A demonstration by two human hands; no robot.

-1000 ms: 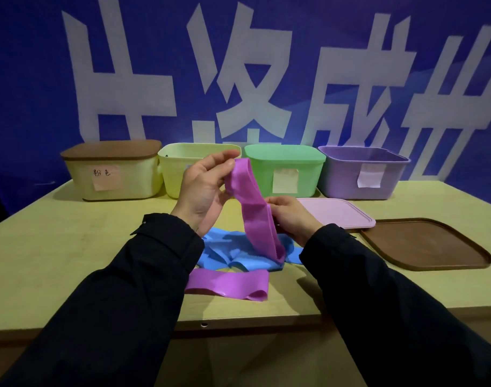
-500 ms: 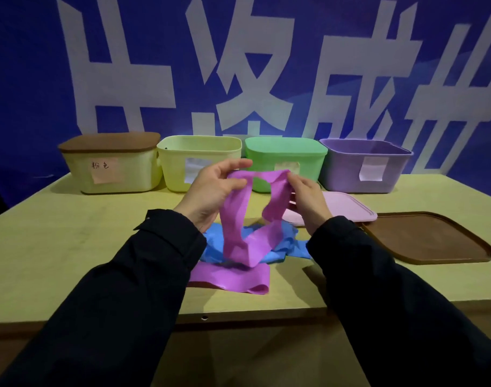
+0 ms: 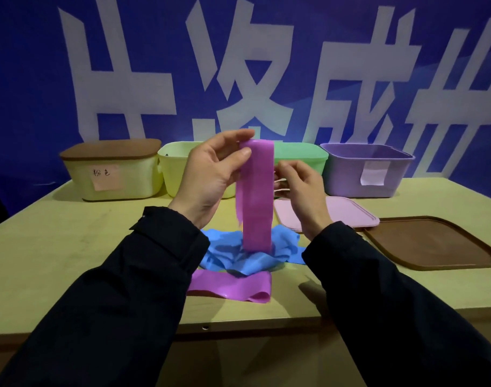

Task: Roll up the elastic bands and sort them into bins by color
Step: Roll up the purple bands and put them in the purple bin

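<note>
Dim, bluish light falls from above and ahead, throwing soft shadows on the table beneath the sleeves, while the hanging purple band is motion-blurred at its edges and wide-angle distortion bends the frame's borders.

A pink note stuck on the front of the brown-lidded cream bin carries the handwritten characters 粉色 (pink). The blue backdrop behind the bins bears large white characters, cut off at the top and partly hidden; 成 can be made out. The white label on the purple bin shows no legible writing.
</note>
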